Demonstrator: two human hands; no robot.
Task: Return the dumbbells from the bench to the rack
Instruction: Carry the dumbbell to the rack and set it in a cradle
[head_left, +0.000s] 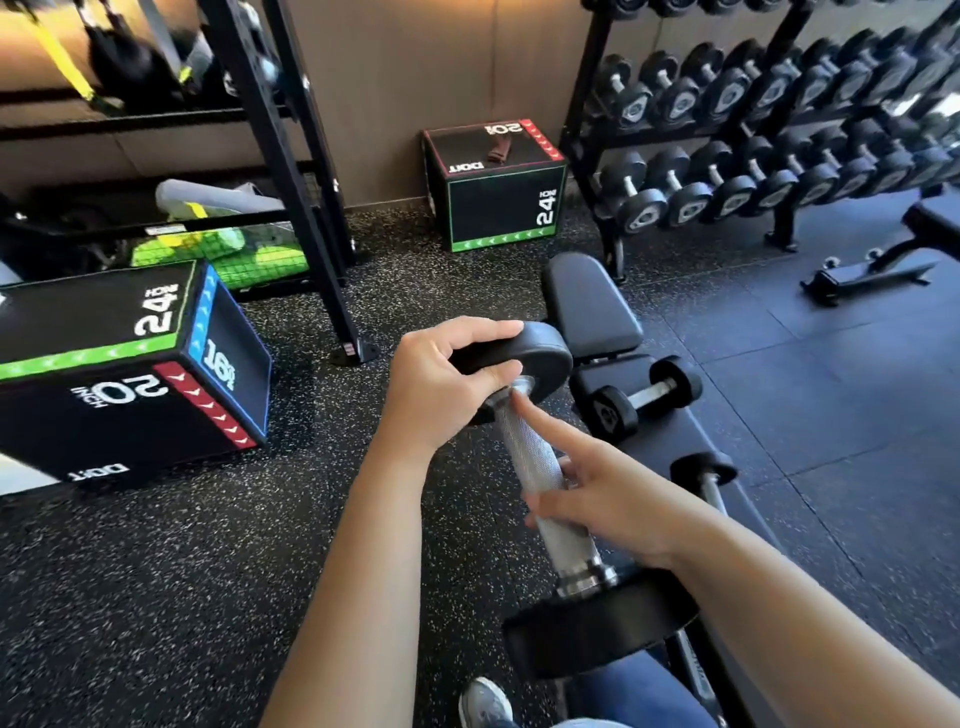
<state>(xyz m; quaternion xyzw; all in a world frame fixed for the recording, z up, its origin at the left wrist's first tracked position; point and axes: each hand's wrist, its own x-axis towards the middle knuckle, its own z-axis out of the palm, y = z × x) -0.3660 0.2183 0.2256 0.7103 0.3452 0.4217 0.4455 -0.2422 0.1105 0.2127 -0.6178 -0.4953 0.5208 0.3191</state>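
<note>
I hold a large black dumbbell (540, 478) with a knurled steel handle in front of me, left of the bench (592, 312). My left hand (441, 384) grips its far head. My right hand (602, 493) is wrapped loosely around the handle, forefinger stretched along it. A small dumbbell (644, 397) lies across the bench pad. A second one (706, 478) rests on the bench nearer to me, partly hidden by my right arm. The dumbbell rack (779, 119) stands at the far right, its tiers filled with several black dumbbells.
Two black plyo boxes stand on the speckled rubber floor, one at left (130, 374) and one by the wall (493, 187). A black storage rack (280, 156) holding bags fills the far left. A second bench (883, 260) sits right of the dumbbell rack. My shoe (485, 701) shows below.
</note>
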